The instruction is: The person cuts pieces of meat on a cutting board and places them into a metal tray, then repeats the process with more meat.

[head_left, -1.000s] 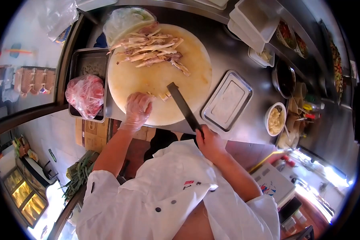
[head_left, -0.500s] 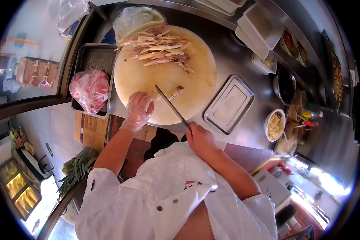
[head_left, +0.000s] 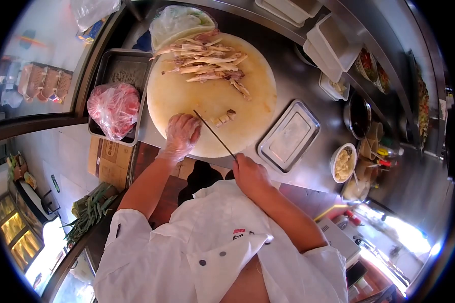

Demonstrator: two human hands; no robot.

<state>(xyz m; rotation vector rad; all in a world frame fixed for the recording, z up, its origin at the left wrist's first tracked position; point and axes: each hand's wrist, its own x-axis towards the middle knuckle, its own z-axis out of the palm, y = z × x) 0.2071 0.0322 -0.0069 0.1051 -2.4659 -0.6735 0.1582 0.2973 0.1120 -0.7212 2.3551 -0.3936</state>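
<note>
A large round cutting board (head_left: 255, 118) lies before me. My right hand (head_left: 253, 174) grips the handle of a knife (head_left: 215, 132), its blade seen edge-on and pointing up-left over the board. My left hand (head_left: 182, 132), in a clear plastic glove, rests at the board's lower left with its fingers curled, close beside the blade tip. I cannot tell what lies under those fingers. Just right of the blade sit several small cut pieces (head_left: 222, 119). A heap of long, pale, bony meat pieces (head_left: 210, 60) covers the far part of the board.
Left of the board, a dark tray (head_left: 117, 63) holds a plastic bag of pink meat (head_left: 114, 108). A shallow metal tray (head_left: 289, 135) lies to the right, with a white bowl of pale food (head_left: 344, 162) beyond it. Clear plastic wrapping (head_left: 179, 22) stands behind the board.
The knife blade has shifted slightly left and shows thinner, close against the left hand. The left fingers are curled further. The whole view has shifted slightly.
</note>
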